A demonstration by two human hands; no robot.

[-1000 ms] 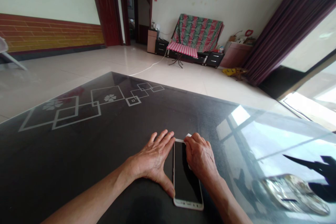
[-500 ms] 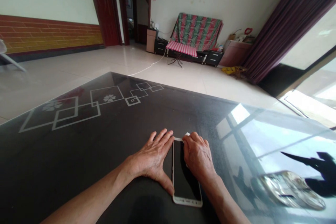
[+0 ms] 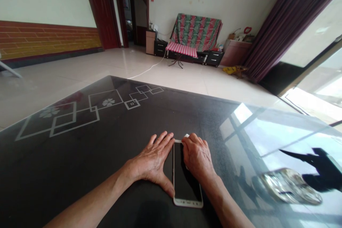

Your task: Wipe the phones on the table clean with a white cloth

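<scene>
A white-framed phone lies screen up on the dark glossy table, near its front edge. Spread fingers and thumb of my left hand rest against the phone's left side, at its upper and lower corners. My right hand is curled over the upper right part of the phone, its fingers wrapped round a small white thing. Only a bit of this white piece shows above the fingers; the rest is hidden.
At the right, a shiny oval object lies on the table beside a black object. Beyond the table are a small table with a striped pink cover, low black drawers and a purple curtain.
The whole view has shifted slightly, so the scene sits a little further left. Both hands keep nearly the same pose around the phone.
</scene>
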